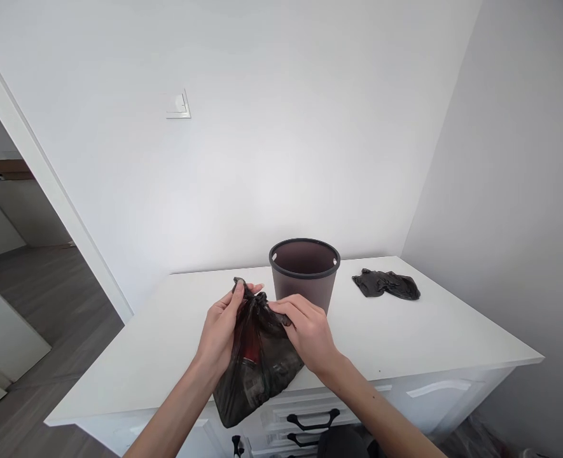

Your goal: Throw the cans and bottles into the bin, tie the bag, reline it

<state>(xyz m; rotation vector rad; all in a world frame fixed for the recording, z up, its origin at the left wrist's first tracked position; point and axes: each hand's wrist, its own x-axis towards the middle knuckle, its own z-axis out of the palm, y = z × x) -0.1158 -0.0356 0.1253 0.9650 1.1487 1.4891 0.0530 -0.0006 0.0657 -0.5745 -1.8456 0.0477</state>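
A thin black trash bag (266,362) hangs at the front edge of the white countertop, its top gathered and twisted. Through the film something red and some pale items show, too dim to name. My left hand (224,321) pinches one end of the gathered top between thumb and fingers. On the other side my right hand (307,327) grips another end of the same top, fingers closed. Just behind my right hand stands a brownish-purple trash can (305,273) with a black rim and small side holes; the hand hides part of its lower body.
A crumpled black bag (386,284) lies on the white countertop (166,343), right of the can. Below are drawers with black handles (313,421). A wall with a light switch (178,105) rises behind; a doorway opens at the left.
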